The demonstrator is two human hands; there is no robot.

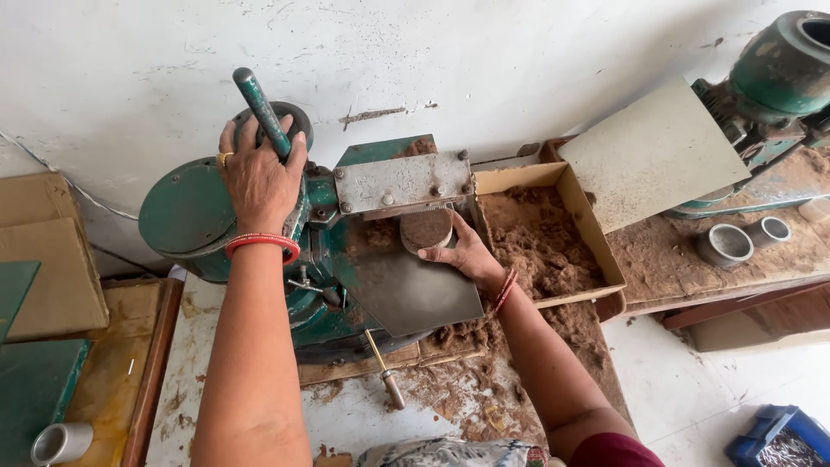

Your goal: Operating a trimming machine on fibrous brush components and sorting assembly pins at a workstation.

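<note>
Pressing step, judged. Left hand (258, 177) grip wrapped tight around green lever (264, 114) of green press (259, 233). Right hand (462, 252) fingers spread, touching round brown puck (426, 229) beneath metal plate (404, 182). Next move calls for careful lifting: puck looks crumbly.

White workbench (203, 363) carries green press machine (186, 216), cardboard box (588, 225), brown fibre litter (484, 389).
</note>
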